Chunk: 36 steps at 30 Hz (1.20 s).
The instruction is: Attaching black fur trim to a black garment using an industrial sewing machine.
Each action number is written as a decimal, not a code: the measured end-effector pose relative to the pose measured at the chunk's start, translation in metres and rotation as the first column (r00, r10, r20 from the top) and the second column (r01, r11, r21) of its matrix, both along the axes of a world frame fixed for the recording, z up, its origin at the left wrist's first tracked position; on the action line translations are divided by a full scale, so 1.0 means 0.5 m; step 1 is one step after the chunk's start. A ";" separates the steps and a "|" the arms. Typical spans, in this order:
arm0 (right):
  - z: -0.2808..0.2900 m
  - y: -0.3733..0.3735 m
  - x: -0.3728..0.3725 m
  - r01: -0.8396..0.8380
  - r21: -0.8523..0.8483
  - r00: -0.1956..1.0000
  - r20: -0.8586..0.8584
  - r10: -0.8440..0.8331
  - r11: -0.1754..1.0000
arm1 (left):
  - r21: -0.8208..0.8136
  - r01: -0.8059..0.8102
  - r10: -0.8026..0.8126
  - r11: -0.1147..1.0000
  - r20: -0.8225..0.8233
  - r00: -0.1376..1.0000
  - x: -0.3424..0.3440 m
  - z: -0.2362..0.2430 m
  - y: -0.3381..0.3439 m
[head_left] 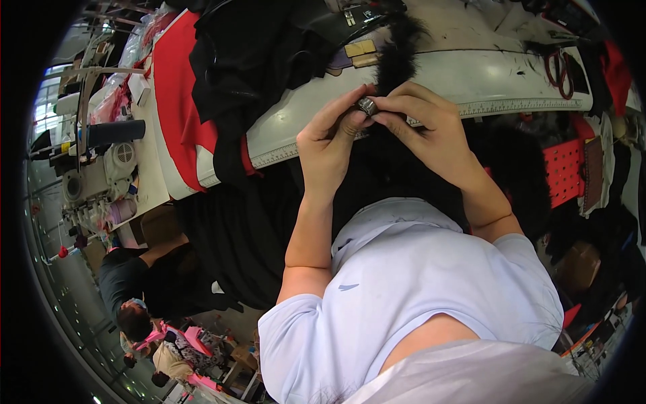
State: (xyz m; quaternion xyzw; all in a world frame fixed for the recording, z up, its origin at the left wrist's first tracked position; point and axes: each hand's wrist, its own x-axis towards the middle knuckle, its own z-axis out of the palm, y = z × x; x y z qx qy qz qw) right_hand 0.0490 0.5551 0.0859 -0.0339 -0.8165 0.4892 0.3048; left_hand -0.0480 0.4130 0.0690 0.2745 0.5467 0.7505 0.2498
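A small silver metal piece, possibly a bobbin or bobbin case, is held between the fingertips of my left hand and my right hand, just over the near edge of a white worktable with a printed ruler strip. A black feathery trim lies just beyond my fingers. Near it are small yellowish blocks, black fabric and a red fabric piece.
Red-handled scissors lie at the table's right end. A red perforated crate is below on the right. Sewing machinery stands at left. Other people work at lower left. Dark fabric hangs below the table edge.
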 end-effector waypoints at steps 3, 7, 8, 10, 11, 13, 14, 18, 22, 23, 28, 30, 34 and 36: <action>0.000 0.005 0.002 -0.020 -0.010 1.000 0.010 0.020 1.000 | 0.016 -0.014 0.015 1.000 -0.053 0.998 -0.006 -0.007 0.000; -0.001 0.008 0.007 0.035 0.167 0.999 0.027 -0.040 0.985 | -0.055 -0.166 0.119 0.985 -0.487 0.865 -0.015 -0.014 0.003; -0.001 0.006 0.008 0.024 0.197 0.999 0.025 -0.029 0.980 | -0.090 -0.264 0.143 0.960 -0.653 0.743 -0.015 -0.015 0.004; -0.003 0.004 0.009 0.064 0.211 0.998 -0.026 -0.060 0.975 | -0.047 -0.225 0.148 0.973 -0.624 0.768 -0.013 -0.016 0.006; -0.003 0.003 0.009 0.107 0.220 0.993 -0.073 -0.093 0.970 | -0.035 -0.200 0.142 0.979 -0.583 0.800 -0.011 -0.016 0.006; -0.004 0.006 0.006 0.093 0.177 0.995 -0.056 -0.084 0.980 | 0.007 -0.123 0.118 0.992 -0.341 0.932 -0.005 -0.014 0.004; -0.004 0.008 0.003 0.090 0.121 0.995 -0.045 -0.085 0.989 | 0.041 -0.065 0.068 0.997 -0.066 0.995 -0.003 -0.013 0.003; 0.000 0.014 0.004 0.092 0.082 0.995 -0.055 -0.088 0.992 | 0.077 0.041 -0.032 0.996 -0.116 0.993 -0.001 -0.006 0.002; 0.002 0.012 0.016 0.006 0.129 0.997 -0.076 0.004 0.992 | -0.162 -0.257 0.108 0.953 -0.610 0.785 0.003 -0.001 0.007; 0.000 0.011 0.017 -0.049 0.154 0.995 -0.078 0.061 0.987 | -0.160 -0.312 0.131 0.936 -0.665 0.735 0.005 0.000 0.009; -0.011 0.014 0.008 0.128 0.181 0.988 -0.108 -0.110 0.975 | -0.102 -0.250 0.196 0.963 -0.370 0.908 0.022 0.001 0.011; -0.013 0.013 0.008 0.156 0.196 0.987 -0.066 -0.145 0.968 | -0.029 -0.190 0.181 0.981 -0.197 0.964 0.024 -0.001 0.010; -0.016 0.008 0.015 -0.069 0.103 0.997 -0.028 0.072 0.992 | -0.091 -0.185 0.166 0.979 -0.184 0.969 0.021 -0.011 0.009; -0.023 0.014 0.011 0.046 0.036 0.999 -0.018 -0.046 0.998 | -0.161 -0.122 0.104 0.979 -0.114 0.988 0.016 -0.016 0.006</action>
